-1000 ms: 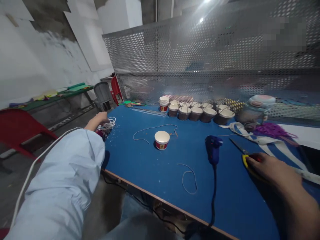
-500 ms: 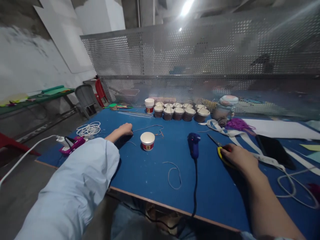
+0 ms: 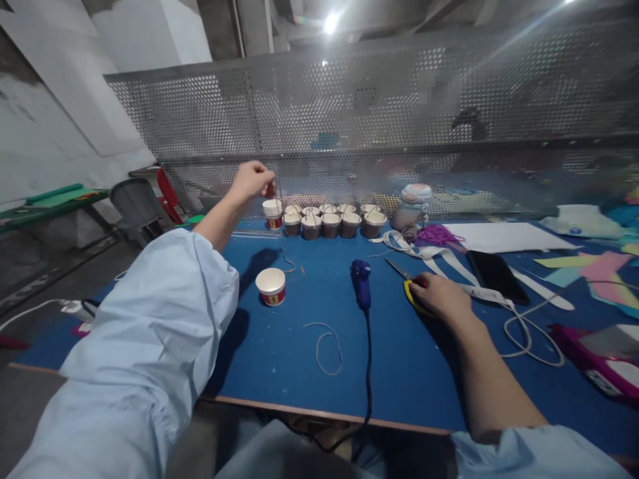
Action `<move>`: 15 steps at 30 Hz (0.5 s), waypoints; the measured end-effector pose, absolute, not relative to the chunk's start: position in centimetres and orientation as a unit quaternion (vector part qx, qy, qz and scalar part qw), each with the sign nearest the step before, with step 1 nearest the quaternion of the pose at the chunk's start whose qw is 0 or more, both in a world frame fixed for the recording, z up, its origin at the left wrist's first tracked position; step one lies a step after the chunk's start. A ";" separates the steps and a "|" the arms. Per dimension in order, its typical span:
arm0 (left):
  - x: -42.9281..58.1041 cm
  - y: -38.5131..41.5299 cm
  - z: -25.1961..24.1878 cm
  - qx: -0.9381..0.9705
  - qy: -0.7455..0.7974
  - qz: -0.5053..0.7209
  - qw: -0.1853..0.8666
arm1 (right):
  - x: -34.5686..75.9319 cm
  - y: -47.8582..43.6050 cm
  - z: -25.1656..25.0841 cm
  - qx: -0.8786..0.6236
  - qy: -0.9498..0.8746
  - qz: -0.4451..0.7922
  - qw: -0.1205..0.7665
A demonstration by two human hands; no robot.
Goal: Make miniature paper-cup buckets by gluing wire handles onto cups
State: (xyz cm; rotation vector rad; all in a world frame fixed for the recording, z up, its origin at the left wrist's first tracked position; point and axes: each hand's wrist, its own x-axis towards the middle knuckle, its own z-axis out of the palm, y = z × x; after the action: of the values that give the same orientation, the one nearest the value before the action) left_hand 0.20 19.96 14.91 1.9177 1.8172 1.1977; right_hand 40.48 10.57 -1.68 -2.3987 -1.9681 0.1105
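My left hand (image 3: 253, 179) is raised above the far left of the table, its fingertips pinched on a thin grey cord. The lower part of the cord (image 3: 286, 258) trails down to the tabletop. Below and in front of that hand, a red and white paper cup (image 3: 271, 289) stands upright. My right hand (image 3: 444, 299) is closed on the yellow handles of a pair of scissors (image 3: 398, 269), whose blades point away to the left. Between my hands lies a blue glue gun (image 3: 362, 286) with a black cable. Another loose piece of cord (image 3: 341, 346) curls near the front.
Several dark-wrapped cups with handles (image 3: 330, 226) line the back beside a stack of paper cups (image 3: 273, 216). A perforated metal panel (image 3: 309, 113) rises behind. To the right are a jar (image 3: 412, 206), purple yarn (image 3: 439, 235), white ribbon, a phone (image 3: 496, 276) and paper strips.
My left hand has lifted from the tabletop, drawing the cord upward. My right hand still holds the scissors. The view has turned somewhat to the right.
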 end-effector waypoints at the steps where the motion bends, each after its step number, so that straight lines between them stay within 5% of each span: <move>1: 1.0 20.2 15.7 0.655 0.595 0.450 0.122 | 40.5 10.5 -1.7 -0.772 -0.634 0.033 0.019; 5: 2.7 20.4 15.0 0.648 0.530 0.519 0.171 | 40.4 10.5 -1.7 -0.771 -0.637 0.029 0.017; 15: -1.2 18.0 5.2 0.708 0.640 0.223 0.200 | 40.2 10.4 -1.3 -0.774 -0.631 0.046 0.022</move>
State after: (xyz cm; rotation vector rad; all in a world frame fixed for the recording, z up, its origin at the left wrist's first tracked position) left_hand -1.24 18.04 5.21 1.9793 1.7884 0.6223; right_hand 40.17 10.37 -1.31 -2.3992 -1.9533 0.1410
